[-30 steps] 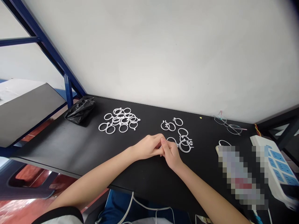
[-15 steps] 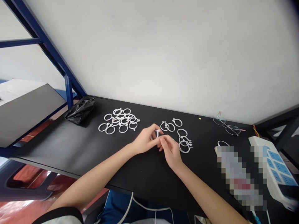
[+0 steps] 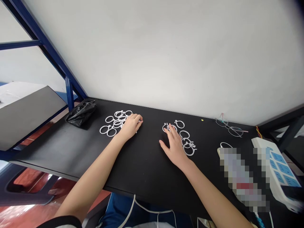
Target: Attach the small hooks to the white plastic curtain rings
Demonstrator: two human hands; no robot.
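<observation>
My left hand lies palm down over the right side of a loose pile of white plastic split rings, hiding part of it. No ring shows lifted in its fingers. My right hand rests with its fingers spread, their tips on a smaller group of the same rings. Some of these rings overlap near the hand, and several lie tangled at its right.
The black tabletop runs along a white wall. A crumpled black plastic bag lies at its left, with eyeglasses at the back right. A blue-and-white power strip and a pixelated object sit at the right.
My hands have parted from the middle, where a ring was between them. My left hand has moved left onto the larger pile, and my right hand now spreads on the smaller group.
</observation>
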